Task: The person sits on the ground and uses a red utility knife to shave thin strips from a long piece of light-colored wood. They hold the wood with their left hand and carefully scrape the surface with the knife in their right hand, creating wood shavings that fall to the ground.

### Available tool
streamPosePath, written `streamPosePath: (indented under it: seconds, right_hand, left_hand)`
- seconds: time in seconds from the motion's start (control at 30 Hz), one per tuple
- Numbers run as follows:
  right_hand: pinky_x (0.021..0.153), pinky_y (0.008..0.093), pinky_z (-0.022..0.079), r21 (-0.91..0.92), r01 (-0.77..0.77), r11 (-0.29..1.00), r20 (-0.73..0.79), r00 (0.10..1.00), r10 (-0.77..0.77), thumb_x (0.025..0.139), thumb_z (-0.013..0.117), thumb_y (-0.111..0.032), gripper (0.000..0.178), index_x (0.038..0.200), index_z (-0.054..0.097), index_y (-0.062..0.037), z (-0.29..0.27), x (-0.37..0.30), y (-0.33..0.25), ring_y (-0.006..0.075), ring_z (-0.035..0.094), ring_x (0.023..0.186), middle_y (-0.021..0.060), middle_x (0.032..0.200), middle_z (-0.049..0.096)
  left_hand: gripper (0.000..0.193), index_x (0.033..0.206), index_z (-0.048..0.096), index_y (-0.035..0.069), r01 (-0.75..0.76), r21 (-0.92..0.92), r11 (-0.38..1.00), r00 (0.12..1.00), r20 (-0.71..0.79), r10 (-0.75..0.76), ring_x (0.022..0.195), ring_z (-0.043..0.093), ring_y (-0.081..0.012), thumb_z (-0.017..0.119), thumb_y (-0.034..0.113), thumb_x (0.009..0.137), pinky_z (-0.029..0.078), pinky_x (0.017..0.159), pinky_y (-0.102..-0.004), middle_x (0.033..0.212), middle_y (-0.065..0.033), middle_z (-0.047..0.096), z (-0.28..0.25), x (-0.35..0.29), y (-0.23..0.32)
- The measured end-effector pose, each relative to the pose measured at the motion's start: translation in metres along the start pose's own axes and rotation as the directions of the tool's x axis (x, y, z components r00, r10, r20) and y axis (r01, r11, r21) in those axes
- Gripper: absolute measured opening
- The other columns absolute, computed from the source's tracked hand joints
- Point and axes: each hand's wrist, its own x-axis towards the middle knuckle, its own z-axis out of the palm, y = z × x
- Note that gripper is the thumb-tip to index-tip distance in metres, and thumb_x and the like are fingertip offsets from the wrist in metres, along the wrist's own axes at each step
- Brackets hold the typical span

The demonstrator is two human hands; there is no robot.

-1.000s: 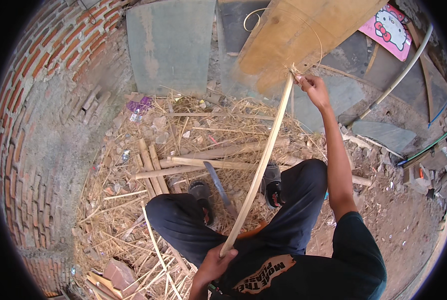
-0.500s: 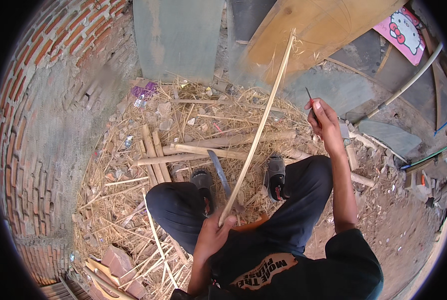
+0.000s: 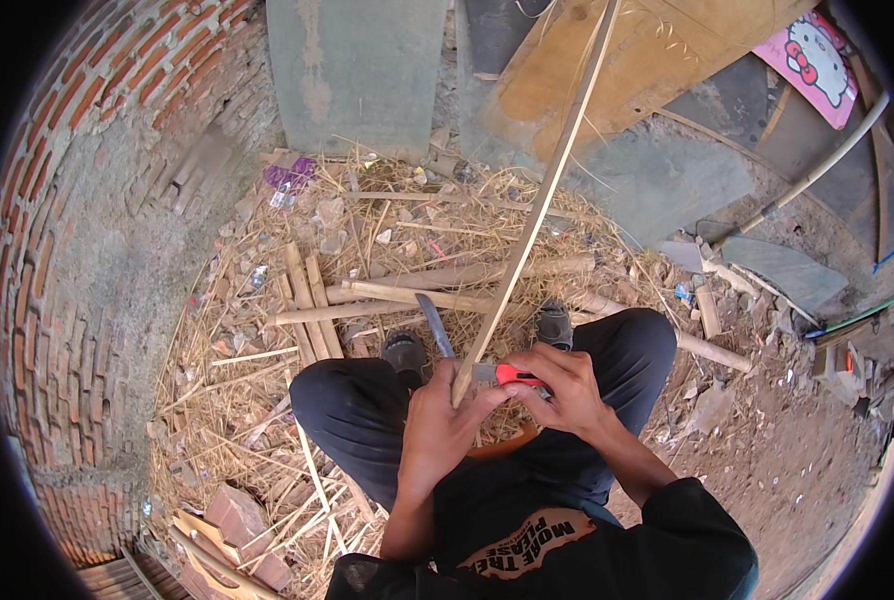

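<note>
My left hand (image 3: 440,428) is closed round the lower end of a long, thin bamboo strip (image 3: 539,215), which slants up and away past the far edge of the view. My right hand (image 3: 559,392) grips a red-handled utility knife (image 3: 517,375). Its blade lies against the strip just above my left fingers, and my right thumb reaches close to my left thumb. Between my feet a long machete-like blade (image 3: 434,326) leans up from the ground, its lower part hidden behind my left hand.
Straw and shavings (image 3: 237,410) cover the ground among bamboo pieces (image 3: 312,300) and rubble. A brick wall (image 3: 67,330) rises at the left. Boards (image 3: 357,80) stand at the far side. Red bricks (image 3: 237,520) lie near left, and a pale pipe (image 3: 817,175) slants at the right.
My right hand has come down and inward from the upper right, bringing the knife against the strip. The strip has turned, and its far end now runs out of view.
</note>
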Motion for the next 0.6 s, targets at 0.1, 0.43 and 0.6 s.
streamPosePath:
  seconds: [0.1,0.43,0.6]
  right_hand:
    - [0.06,0.0352,0.057,0.0,0.03,1.0,-0.001,1.0,-0.03,0.087,0.086,-0.021,0.031,0.114,0.077,-0.008,0.002,0.0,-0.001,0.0251,0.073,0.07,0.0069,0.091,0.072]
    - [0.055,0.0355,0.054,-0.026,0.056,0.998,-0.035,0.998,-0.057,0.085,0.086,-0.022,0.032,0.113,0.078,-0.0084,0.002,0.007,-0.009,0.0239,0.069,0.064,0.0055,0.085,0.07]
    - [0.055,0.035,0.053,-0.072,0.052,0.996,-0.035,0.998,-0.055,0.084,0.086,-0.022,0.033,0.113,0.078,-0.0082,0.002,0.005,-0.009,0.0234,0.069,0.063,0.0053,0.084,0.07]
  left_hand:
    - [0.045,0.105,0.062,-0.002,-0.048,0.008,0.999,0.999,-0.024,0.049,0.064,0.07,-0.0296,0.085,0.036,0.096,0.052,0.061,-0.0391,0.074,-0.0151,0.068,0.006,0.0,-0.003]
    - [0.053,0.114,0.058,-0.002,-0.147,0.171,0.974,0.983,-0.088,0.164,0.074,0.073,-0.0448,0.079,0.044,0.098,0.055,0.062,-0.0493,0.08,-0.021,0.071,0.015,-0.005,-0.005]
    - [0.052,0.114,0.057,-0.001,-0.179,0.263,0.948,0.968,-0.125,0.218,0.073,0.072,-0.0458,0.077,0.045,0.1,0.054,0.061,-0.0509,0.078,-0.0218,0.07,0.016,-0.007,-0.001]
